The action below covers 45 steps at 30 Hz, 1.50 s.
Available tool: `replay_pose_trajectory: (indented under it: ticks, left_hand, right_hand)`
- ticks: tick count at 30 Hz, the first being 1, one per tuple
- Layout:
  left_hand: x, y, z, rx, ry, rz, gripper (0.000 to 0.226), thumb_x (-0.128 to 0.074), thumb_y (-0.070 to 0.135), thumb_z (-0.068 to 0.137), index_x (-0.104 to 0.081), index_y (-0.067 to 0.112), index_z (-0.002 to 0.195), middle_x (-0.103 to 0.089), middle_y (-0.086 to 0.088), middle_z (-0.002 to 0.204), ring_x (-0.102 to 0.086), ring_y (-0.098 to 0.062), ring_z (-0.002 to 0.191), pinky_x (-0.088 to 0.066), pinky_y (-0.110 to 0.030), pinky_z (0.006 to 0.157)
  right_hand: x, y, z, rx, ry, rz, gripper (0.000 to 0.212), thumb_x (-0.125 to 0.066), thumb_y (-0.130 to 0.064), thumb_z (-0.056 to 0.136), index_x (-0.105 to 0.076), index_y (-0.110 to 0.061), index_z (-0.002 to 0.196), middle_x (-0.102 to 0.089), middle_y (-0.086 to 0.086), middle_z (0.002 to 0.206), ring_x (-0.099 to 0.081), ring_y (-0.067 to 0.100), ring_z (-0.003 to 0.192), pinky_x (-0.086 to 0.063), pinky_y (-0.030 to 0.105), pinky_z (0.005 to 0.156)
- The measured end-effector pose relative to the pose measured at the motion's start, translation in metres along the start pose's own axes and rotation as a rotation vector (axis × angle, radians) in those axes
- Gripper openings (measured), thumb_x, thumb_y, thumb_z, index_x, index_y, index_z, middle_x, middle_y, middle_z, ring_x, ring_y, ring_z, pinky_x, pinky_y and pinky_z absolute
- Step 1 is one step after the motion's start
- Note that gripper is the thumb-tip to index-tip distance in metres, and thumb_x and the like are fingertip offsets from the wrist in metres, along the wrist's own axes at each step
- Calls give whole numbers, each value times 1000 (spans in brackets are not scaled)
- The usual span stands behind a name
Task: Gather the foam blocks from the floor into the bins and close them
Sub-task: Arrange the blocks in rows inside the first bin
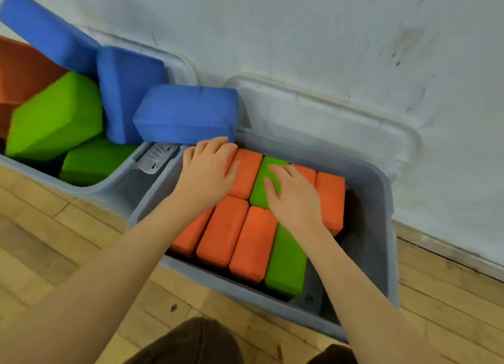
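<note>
We have two grey bins side by side on the wood floor, against the white wall. Right bin holds foam blocks packed on edge in tight rows: orange blocks and two green blocks, tops roughly level. Its lid is off, leaning behind it against the wall.

Our left hand lies flat on the far-left orange block of the back row, fingers straight and spread, fingertips at the bin's far rim. That grip is open, pressing, nothing held. Our right hand lies palm down over the back-row green block and the orange one just beside it, fingers relaxed and extended. Also an open grip, resting on the blocks, nothing pinched.

Left bin is loosely filled: two green blocks tilted, three blue blocks sticking up above the rim, the nearest one overhanging toward the right bin, just beyond our left fingertips; contact there we cannot tell. A dark orange block sits at the far left. Its lid also stands behind it at the wall. A grey latch shows between the bins.

Dark trouser knees at bottom edge.
</note>
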State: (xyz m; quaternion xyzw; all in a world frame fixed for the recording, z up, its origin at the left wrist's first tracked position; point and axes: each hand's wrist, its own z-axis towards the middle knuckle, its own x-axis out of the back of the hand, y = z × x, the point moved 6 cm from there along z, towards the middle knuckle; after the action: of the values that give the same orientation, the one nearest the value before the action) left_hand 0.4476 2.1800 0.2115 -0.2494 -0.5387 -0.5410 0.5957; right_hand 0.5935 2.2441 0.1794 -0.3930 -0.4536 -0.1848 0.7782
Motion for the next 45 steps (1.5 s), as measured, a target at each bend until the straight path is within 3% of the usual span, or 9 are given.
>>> replay_pose_trajectory:
  ticks: [9, 16, 20, 26, 32, 34, 36, 41, 45]
  left_hand:
    - [22, -93, 31, 100, -23, 195, 53, -54, 41, 89, -44, 23, 139, -31, -11, 150, -37, -41, 128, -32, -53, 98]
    - [-12, -167, 68, -23, -114, 321, 66, -50, 57, 79, -47, 26, 137, -37, -17, 147, -41, -55, 119, -37, -62, 90]
    - [-25, -187, 89, 67, -137, 331, 68, -42, 63, 88, -13, 44, 146, -7, -1, 158, -10, -48, 137, -20, -65, 102]
    - [-15, -188, 88, -76, 78, 225, 54, -53, 53, 83, -56, 26, 129, -54, -3, 135, -48, -52, 111, -46, -57, 72]
    - [15, -148, 77, -164, 235, 120, 53, -44, 54, 86, -57, 26, 128, -56, 3, 133, -50, -42, 114, -43, -50, 77]
    - [25, -125, 72, -193, 274, 114, 53, -43, 54, 86, -57, 26, 129, -56, 3, 133, -50, -42, 114, -43, -50, 77]
    - [33, -99, 65, -207, 276, 107, 53, -42, 53, 86, -57, 25, 128, -57, 3, 132, -51, -42, 114, -44, -51, 77]
    - [35, -27, 37, -189, 229, 33, 52, -41, 53, 86, -54, 27, 129, -57, 2, 131, -53, -41, 112, -47, -55, 78]
    - [29, 40, 2, -183, 167, -28, 54, -42, 51, 86, -56, 24, 129, -58, 0, 131, -55, -38, 113, -44, -60, 85]
  right_hand:
    - [-33, -45, 77, -41, -33, 153, 42, -47, -37, 94, -47, -24, 135, -49, 1, 133, -49, 24, 118, -45, 41, 92]
    - [-98, -45, 120, -118, -182, 101, 76, -50, -52, 89, -9, -33, 150, -15, 14, 155, -36, 38, 132, -40, 53, 100]
    - [-122, -52, 130, -137, -152, 139, 87, -53, -58, 84, 0, -34, 150, -23, 14, 151, -42, 37, 126, -42, 54, 96]
    - [-116, -70, 127, -194, 85, 398, 76, -70, -39, 82, -31, -23, 145, -34, 17, 139, -45, 30, 124, -35, 24, 102]
    - [-62, -76, 100, -145, 357, 484, 64, -65, -45, 79, -46, -25, 136, -35, 11, 131, -39, 15, 124, -32, 14, 104]
    - [-37, -74, 87, -141, 408, 481, 60, -68, -39, 81, -46, -25, 135, -32, 9, 131, -38, 9, 122, -34, 16, 104]
    - [-9, -67, 74, -133, 447, 468, 57, -72, -26, 82, -48, -21, 133, -30, 7, 130, -39, 4, 116, -30, 4, 97]
    - [54, -34, 30, -133, 471, 400, 51, -69, -34, 81, -48, -39, 127, -25, -5, 125, -41, 15, 119, -41, 28, 101]
    - [107, -7, -20, -128, 511, 297, 50, -68, -40, 78, -48, -44, 123, -31, 5, 130, -41, 25, 124, -42, 24, 95]
